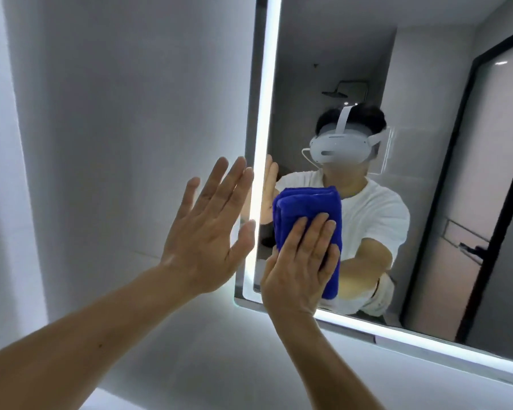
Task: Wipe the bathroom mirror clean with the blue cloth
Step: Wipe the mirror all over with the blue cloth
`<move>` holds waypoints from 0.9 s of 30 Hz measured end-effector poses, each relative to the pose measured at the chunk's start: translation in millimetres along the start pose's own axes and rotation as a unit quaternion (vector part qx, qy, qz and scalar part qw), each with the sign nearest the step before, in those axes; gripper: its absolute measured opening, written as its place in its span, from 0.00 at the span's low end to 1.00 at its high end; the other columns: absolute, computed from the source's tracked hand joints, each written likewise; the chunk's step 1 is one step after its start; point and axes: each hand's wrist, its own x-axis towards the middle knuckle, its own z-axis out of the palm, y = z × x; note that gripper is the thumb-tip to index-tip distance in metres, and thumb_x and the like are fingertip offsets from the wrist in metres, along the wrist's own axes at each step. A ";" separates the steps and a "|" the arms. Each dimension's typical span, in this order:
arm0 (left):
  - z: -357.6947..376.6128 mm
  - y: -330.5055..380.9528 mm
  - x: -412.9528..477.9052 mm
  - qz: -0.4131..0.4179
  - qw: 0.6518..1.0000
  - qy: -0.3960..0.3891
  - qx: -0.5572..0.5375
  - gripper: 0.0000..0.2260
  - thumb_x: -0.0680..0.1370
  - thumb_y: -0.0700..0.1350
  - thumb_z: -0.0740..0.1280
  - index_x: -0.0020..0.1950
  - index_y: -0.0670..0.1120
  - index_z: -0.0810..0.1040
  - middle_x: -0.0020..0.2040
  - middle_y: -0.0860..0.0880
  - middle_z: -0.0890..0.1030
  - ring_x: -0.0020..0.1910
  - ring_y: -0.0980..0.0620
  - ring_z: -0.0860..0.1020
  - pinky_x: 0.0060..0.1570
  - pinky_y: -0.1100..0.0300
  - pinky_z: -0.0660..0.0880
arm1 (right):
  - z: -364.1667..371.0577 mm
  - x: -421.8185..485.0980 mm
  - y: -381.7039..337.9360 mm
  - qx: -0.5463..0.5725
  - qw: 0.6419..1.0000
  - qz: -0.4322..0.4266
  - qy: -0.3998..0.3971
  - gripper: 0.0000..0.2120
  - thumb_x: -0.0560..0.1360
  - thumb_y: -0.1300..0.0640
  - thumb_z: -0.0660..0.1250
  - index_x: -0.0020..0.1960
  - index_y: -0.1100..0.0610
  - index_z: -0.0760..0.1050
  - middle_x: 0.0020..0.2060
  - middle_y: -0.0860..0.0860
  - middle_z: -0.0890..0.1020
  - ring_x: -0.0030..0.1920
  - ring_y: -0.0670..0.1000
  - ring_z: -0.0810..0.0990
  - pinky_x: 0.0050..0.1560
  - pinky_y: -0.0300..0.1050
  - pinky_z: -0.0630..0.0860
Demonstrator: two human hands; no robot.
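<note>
Fingers (302,232) of the right hand (298,272) lie straight and close together on the blue cloth (308,202). They press it flat against the glass and are not curled round it. The thumb runs up along the cloth's left edge. The cloth is folded into a thick oblong pad, with its upper half showing above the fingertips and a strip of it showing down the hand's right side. It sits on the mirror (427,143) in the lower left corner, just inside the lit strip (267,99) that runs up the left edge and along the bottom.

Fingers (216,180) of the left hand (208,232) are stretched out and slightly spread, and they hold nothing. This hand is raised flat toward the wall (125,113) just left of the mirror, with the thumb tip and the nearest fingertips overlapping the glowing edge. Whether the palm touches the wall cannot be told. Both bare forearms reach in from the lower left.

In the glass is the reflection of a person in a white T-shirt (378,211) wearing a white headset (339,150). A dark shower head (335,93) is reflected above the person, and a dark-framed door (468,173) to the right.
</note>
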 end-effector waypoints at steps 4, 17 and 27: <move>1.0 -26.4 -11.2 -0.018 1.000 -0.004 0.026 0.28 0.81 0.57 0.44 0.80 0.48 0.49 0.80 0.50 0.48 0.79 0.51 0.44 0.76 0.42 0.46 | 14.3 -9.4 -43.5 0.045 0.999 -0.014 -0.017 0.32 0.81 0.56 0.55 0.79 0.65 0.45 0.77 0.64 0.51 0.77 0.63 0.53 0.76 0.59 0.46; 12.2 3.3 -22.9 -0.007 1.000 -0.017 0.004 0.29 0.81 0.54 0.47 0.80 0.46 0.47 0.81 0.51 0.48 0.79 0.53 0.43 0.76 0.44 0.45 | 19.8 -74.8 -28.7 0.045 0.971 -0.231 -0.039 0.28 0.78 0.58 0.52 0.77 0.60 0.54 0.77 0.55 0.55 0.76 0.56 0.56 0.77 0.54 0.48; 37.2 87.6 -1.1 0.048 0.998 0.005 0.032 0.29 0.81 0.53 0.49 0.79 0.46 0.44 0.80 0.50 0.45 0.79 0.50 0.43 0.77 0.49 0.43 | -8.8 -95.6 102.3 -0.018 0.977 -0.212 -0.030 0.31 0.78 0.62 0.54 0.78 0.65 0.49 0.78 0.60 0.51 0.79 0.60 0.46 0.78 0.57 0.42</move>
